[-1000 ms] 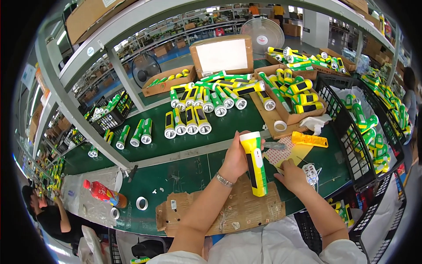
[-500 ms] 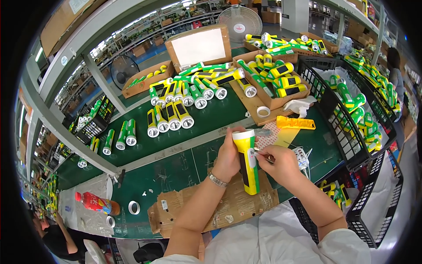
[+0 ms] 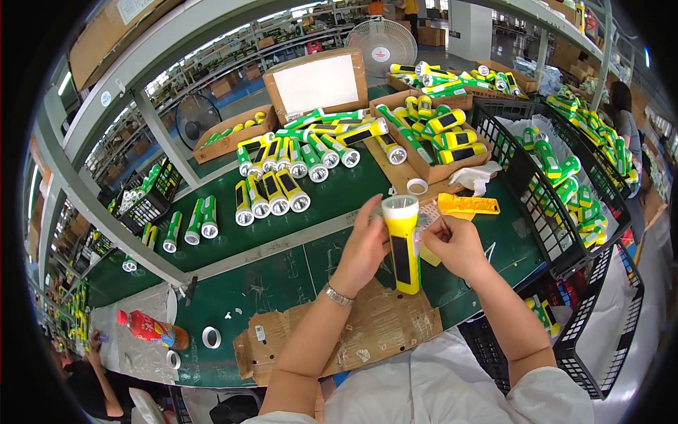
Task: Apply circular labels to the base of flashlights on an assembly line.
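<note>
We see the left hand (image 3: 364, 247) wrapped around a yellow flashlight (image 3: 404, 244), its grip closed on the body and holding it upright over the green bench (image 3: 282, 272), lens end up. The right hand (image 3: 452, 244) sits just beside it, fingers pinched together at the flashlight's side; what they pinch is too small for us to tell. Below the hands lies a flattened piece of cardboard (image 3: 367, 336). Behind them we spot a yellow plastic part (image 3: 467, 205), a roll of tape (image 3: 417, 186), and rows of finished flashlights (image 3: 275, 194) lying on the bench. A black crate (image 3: 547, 212) stands to the right.
</note>
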Motion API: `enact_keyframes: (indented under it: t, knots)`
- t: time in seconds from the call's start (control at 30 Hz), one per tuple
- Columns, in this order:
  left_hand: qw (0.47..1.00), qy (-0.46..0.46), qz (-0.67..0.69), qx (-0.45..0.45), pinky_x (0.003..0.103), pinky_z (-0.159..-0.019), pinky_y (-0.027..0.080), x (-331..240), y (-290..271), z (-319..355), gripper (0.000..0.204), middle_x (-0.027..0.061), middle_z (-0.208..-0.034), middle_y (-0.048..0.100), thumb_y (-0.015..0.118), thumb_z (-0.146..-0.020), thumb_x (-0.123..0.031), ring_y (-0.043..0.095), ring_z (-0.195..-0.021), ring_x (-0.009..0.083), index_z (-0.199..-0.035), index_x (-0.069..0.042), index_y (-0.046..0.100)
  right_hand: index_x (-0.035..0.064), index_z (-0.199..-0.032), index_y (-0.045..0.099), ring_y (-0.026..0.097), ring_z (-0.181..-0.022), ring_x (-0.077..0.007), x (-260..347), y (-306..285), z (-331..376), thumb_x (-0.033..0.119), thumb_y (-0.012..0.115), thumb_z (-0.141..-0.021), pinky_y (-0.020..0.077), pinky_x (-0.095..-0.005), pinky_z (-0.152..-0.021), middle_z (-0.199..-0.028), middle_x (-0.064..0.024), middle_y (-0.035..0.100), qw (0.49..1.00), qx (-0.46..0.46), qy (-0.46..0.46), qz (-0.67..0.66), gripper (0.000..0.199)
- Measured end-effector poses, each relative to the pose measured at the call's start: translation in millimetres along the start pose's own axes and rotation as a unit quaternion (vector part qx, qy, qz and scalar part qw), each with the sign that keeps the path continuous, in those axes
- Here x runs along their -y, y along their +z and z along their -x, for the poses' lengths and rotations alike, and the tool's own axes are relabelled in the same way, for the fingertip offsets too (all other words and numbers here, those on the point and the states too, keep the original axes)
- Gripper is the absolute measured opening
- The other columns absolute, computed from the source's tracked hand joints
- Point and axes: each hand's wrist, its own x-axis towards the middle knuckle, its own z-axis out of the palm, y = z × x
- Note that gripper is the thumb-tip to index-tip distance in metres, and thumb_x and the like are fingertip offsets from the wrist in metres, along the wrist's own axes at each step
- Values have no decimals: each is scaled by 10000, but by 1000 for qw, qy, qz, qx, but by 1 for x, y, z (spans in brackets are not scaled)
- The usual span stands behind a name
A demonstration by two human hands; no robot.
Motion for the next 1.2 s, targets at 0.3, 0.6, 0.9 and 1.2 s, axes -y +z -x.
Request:
enact_keyframes:
  t: [0.3,0.6,0.9,1.2]
  knots:
    - [924,23,-318,-210,282,-725,469,28,-42,-6,596,57,-980,494,647,-795,-126,514,-835,130,-1258,-23,287,-40,-719,584,507,-539,-62,-4,9,19,88,637,-754,422,-210,-518,-598,-33,567,998,-33,-21,58,142]
    - [948,-181,256,-55,394,-829,498,11,-39,-4,388,156,-968,592,408,-899,-315,618,-794,204,-1111,2,477,11,-939,621,586,-713,-315,-44,1,26,104,578,-796,453,-374,-627,-772,-139,607,988,86,11,125,175]
    - [837,-343,427,-13,254,-483,523,16,-24,1,354,104,-721,573,389,-871,-353,579,-596,164,-906,-34,540,95,-896,644,512,-749,-172,33,5,-13,173,642,-687,376,-317,-743,-714,4,531,829,-54,-432,351,223]
    - [949,-264,151,-86,273,-514,504,15,-26,-1,340,81,-741,575,399,-910,-364,586,-621,164,-900,-54,538,78,-721,611,554,-586,-219,17,13,-10,215,611,-760,424,-327,-534,-617,-44,550,871,151,-326,335,143]
